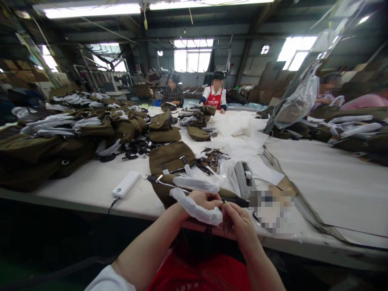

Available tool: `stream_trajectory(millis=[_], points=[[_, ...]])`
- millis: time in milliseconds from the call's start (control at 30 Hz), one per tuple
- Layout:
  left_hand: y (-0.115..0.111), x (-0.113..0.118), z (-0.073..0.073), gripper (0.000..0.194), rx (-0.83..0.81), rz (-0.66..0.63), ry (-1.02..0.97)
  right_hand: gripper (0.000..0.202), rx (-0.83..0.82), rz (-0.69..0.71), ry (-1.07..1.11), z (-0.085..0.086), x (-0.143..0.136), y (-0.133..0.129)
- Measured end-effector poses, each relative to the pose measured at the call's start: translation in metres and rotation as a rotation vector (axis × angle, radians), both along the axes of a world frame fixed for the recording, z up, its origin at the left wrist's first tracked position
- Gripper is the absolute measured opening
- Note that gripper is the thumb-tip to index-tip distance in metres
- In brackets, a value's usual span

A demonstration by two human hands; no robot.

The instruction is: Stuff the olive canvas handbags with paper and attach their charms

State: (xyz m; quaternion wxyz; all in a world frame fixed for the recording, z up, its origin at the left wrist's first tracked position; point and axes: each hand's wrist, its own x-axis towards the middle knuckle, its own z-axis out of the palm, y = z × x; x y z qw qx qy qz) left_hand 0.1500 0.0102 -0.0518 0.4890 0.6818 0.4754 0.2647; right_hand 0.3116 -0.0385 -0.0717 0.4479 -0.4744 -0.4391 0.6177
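An olive-green handbag [162,196] with a metal zipper lies at the table's front edge before me. Its two handles are wrapped in white covering: the near handle [197,210] arches over my left hand [203,199], and the far handle [197,184] lies beyond it. My left hand's fingers are closed at the bag's top edge. Close beside it, my right hand [238,220] pinches with thumb and finger, the two sets of fingertips nearly meeting. Whatever is between them is too small or hidden to make out. Another olive bag [171,157] lies flat just behind.
Piles of olive bags [87,125] fill the left. A white power bank [125,184] with a cable lies left of my bag. Leopard-print and black pieces [212,159] and a grey dispenser [245,180] sit beyond. Co-workers [215,95] are across the table.
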Motion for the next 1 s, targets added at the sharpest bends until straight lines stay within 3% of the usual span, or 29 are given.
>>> stream_trajectory(millis=[233,567,800,1000], points=[[-0.007,0.003,0.006,0.015,0.160,-0.037,0.121,0.053,0.066,-0.053,-0.068,0.002,-0.006,-0.001],[-0.008,0.003,0.013,0.017,0.083,0.030,0.076,0.059,0.136,0.011,-0.235,0.009,-0.007,0.006],[-0.007,0.011,0.001,0.020,0.121,0.105,0.050,0.059,0.135,-0.003,-0.248,0.007,-0.006,0.010],[-0.005,0.012,-0.008,0.020,0.131,0.121,0.043,0.055,0.118,-0.001,-0.113,0.002,-0.004,0.007]])
